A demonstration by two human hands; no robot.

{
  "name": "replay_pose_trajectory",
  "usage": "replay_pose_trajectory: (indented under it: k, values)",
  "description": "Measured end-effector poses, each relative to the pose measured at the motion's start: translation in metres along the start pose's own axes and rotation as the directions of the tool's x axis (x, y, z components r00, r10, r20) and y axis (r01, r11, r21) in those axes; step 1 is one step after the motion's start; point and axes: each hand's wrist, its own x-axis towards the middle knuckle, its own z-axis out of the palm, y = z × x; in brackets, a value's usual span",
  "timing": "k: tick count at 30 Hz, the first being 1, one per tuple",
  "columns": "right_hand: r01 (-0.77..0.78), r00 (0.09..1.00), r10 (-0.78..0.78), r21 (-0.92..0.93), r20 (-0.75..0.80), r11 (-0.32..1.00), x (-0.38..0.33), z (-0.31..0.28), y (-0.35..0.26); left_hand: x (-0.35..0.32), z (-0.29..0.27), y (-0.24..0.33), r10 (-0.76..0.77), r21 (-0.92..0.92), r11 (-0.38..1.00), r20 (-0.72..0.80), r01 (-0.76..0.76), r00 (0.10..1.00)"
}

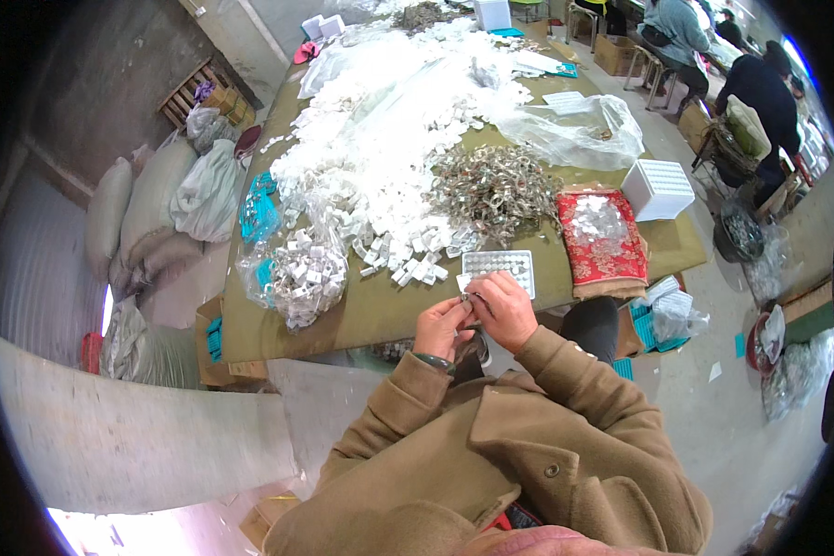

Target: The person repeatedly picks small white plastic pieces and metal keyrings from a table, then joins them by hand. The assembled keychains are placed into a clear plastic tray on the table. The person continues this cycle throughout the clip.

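Observation:
My left hand (442,324) and my right hand (503,308) meet at the near edge of the olive-covered table (380,310). Together they pinch a small white and metal part (469,298) between the fingertips. Just beyond them lies a small white tray with rows of holes (500,267). A heap of small white plastic pieces (389,176) spreads over the table's middle, and a pile of grey metal clips (491,190) lies to its right. My sleeves are tan.
A clear bag of white pieces (301,278) sits at the left near corner. A red patterned cloth (602,236) and a white box (658,188) lie at the right. Sacks (148,213) are stacked on the floor left. Other people sit at the far right (760,93).

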Motion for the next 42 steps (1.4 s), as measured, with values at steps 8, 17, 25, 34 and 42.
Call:
replay_pose_trajectory:
  k: [8,17,25,34,42]
  values:
    - [0.091,0.995,-0.092,-0.060,-0.026,0.994,-0.003,0.001,0.005,0.000,0.004,0.002,-0.049,-0.076,0.996,-0.011,0.048,0.999]
    - [0.052,0.995,-0.056,0.050,0.084,0.997,0.000,-0.002,0.010,0.005,0.000,-0.010,0.089,-0.075,0.993,-0.027,-0.091,0.996]
    - [-0.498,0.864,0.448,0.520,0.230,0.694,0.002,0.000,0.016,-0.001,0.001,-0.007,0.285,0.136,0.948,0.050,-0.289,0.957]
    - [-0.643,0.765,0.556,0.350,0.324,0.681,-0.008,0.005,0.002,-0.001,0.003,-0.013,0.179,0.047,0.982,0.090,-0.184,0.980]
    - [-0.766,0.618,0.549,0.588,0.562,0.260,-0.003,-0.004,0.001,0.005,-0.011,-0.010,-0.113,-0.342,0.908,0.352,0.240,0.929]
